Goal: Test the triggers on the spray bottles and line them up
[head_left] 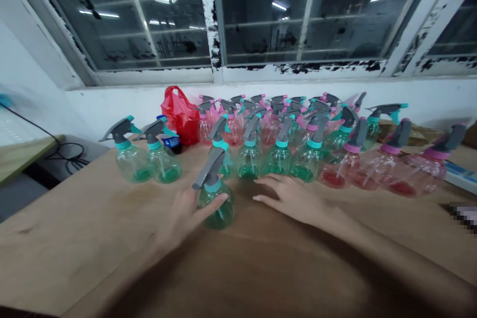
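A pale wooden table [93, 238] fills the lower frame, and the window [268, 15], its frame paint flaking, spans the top. A crowd of spray bottles [274, 126] with pink or teal collars and grey trigger heads stretches from the centre to the right of the frame, against the white wall. Along its front, four green bottles [281, 161] stand at the centre and three red bottles [335, 171] at the right. The person's right hand [294, 198], right of centre, is open with fingers apart, just in front of the green ones; whether a fingertip touches one is hard to tell. The left hand [184, 213], left of centre, is clamped around the body of a green spray bottle [219, 211], which is upright in the middle of the frame, nearer the viewer than the rest. A red plastic bag [181, 117] sits in the upper left-centre, by the wall. Two more green bottles [134, 164] stand side by side at the left. A black cable [70, 151] coils at the far left. Behind the pair, a small blue-and-black object [171, 142] is partly hidden.
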The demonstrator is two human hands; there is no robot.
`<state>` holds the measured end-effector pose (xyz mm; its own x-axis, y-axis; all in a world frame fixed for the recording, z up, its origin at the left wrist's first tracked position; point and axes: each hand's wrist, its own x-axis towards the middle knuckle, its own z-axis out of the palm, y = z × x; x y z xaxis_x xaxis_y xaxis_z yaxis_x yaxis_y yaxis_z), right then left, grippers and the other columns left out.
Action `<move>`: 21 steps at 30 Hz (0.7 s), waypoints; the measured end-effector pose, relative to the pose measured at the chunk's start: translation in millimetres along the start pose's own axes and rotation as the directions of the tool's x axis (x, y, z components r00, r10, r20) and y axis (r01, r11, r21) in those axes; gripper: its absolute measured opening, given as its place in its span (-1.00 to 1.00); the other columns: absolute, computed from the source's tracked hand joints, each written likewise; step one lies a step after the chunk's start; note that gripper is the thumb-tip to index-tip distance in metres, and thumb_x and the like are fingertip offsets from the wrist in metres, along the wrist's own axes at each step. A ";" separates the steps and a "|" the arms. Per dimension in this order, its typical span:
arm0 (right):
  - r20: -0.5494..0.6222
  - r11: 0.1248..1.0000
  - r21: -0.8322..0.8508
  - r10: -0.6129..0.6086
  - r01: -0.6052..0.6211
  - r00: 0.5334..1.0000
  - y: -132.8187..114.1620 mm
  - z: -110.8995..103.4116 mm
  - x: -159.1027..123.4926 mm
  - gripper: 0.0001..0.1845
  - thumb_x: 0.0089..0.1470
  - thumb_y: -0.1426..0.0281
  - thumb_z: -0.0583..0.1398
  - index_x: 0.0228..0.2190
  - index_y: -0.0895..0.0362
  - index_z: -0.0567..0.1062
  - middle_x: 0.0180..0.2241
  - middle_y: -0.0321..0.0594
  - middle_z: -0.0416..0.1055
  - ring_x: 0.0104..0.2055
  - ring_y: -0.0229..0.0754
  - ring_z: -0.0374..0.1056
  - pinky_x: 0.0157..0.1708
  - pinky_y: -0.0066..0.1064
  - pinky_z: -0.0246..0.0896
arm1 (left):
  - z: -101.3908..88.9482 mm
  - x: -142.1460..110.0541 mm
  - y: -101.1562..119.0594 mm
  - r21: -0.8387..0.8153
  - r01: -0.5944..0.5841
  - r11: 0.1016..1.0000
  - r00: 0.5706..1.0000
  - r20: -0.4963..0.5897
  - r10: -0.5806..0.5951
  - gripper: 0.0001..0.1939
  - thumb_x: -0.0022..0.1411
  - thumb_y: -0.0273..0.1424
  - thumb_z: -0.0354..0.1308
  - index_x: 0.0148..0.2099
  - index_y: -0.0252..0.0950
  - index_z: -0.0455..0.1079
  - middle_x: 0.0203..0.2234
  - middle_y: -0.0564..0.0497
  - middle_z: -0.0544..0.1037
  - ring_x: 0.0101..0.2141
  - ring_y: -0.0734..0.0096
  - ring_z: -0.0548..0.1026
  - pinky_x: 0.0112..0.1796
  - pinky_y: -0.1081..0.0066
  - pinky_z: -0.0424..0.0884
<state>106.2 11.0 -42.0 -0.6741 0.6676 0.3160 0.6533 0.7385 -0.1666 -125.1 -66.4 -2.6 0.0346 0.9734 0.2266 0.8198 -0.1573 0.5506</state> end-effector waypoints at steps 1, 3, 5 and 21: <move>-0.028 1.000 0.018 0.012 -0.012 1.000 -7.4 -4.4 8.7 -0.55 0.13 0.12 0.00 -0.05 0.08 0.36 -0.07 -0.14 0.40 -0.13 0.00 0.37 -0.17 -0.10 0.31 | -5.0 -1.2 -6.9 0.000 0.011 1.000 1.000 -0.018 -0.011 -0.65 0.15 -0.15 0.04 -0.07 -0.21 0.32 -0.22 -0.06 0.53 -0.19 0.11 0.46 -0.16 0.10 0.36; -0.090 0.998 0.055 0.036 -0.031 0.995 -21.8 -9.7 27.5 -0.57 0.13 0.13 0.00 -0.05 0.07 0.35 -0.10 -0.14 0.41 -0.19 -0.03 0.40 -0.23 -0.14 0.34 | -15.0 -2.3 -22.1 -0.008 0.023 1.000 0.999 -0.049 -0.023 -0.65 0.15 -0.15 0.05 -0.08 -0.24 0.32 -0.13 -0.10 0.49 -0.10 0.07 0.41 -0.10 0.06 0.31; -0.145 0.995 0.072 0.076 -0.066 0.987 -33.3 -9.4 47.2 -0.55 0.12 0.13 0.00 -0.04 0.09 0.34 -0.13 -0.11 0.43 -0.23 0.00 0.41 -0.28 -0.13 0.35 | -23.6 -1.2 -37.9 -0.028 0.018 0.999 0.997 -0.073 -0.020 -0.63 0.16 -0.16 0.05 -0.06 -0.27 0.29 -0.09 -0.14 0.46 -0.06 0.06 0.38 -0.07 0.07 0.29; -0.116 0.914 0.228 0.367 -0.335 0.923 -45.5 17.6 126.0 -0.30 -0.03 -0.01 0.06 0.00 0.24 0.27 -0.31 0.01 0.46 -0.27 0.08 0.40 -0.37 -0.19 0.25 | -23.0 58.8 -86.4 0.004 -0.045 0.999 0.975 -0.217 0.045 -0.59 0.16 -0.09 0.02 -0.09 -0.30 0.26 -0.32 -0.03 0.48 -0.28 0.18 0.47 -0.25 0.26 0.37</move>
<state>-14.5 63.2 -11.1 -0.3428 0.8761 0.3389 0.7444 0.4734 -0.4709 -207.1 0.6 -18.4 -0.0537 0.9059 0.4202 0.8195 -0.2004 0.5369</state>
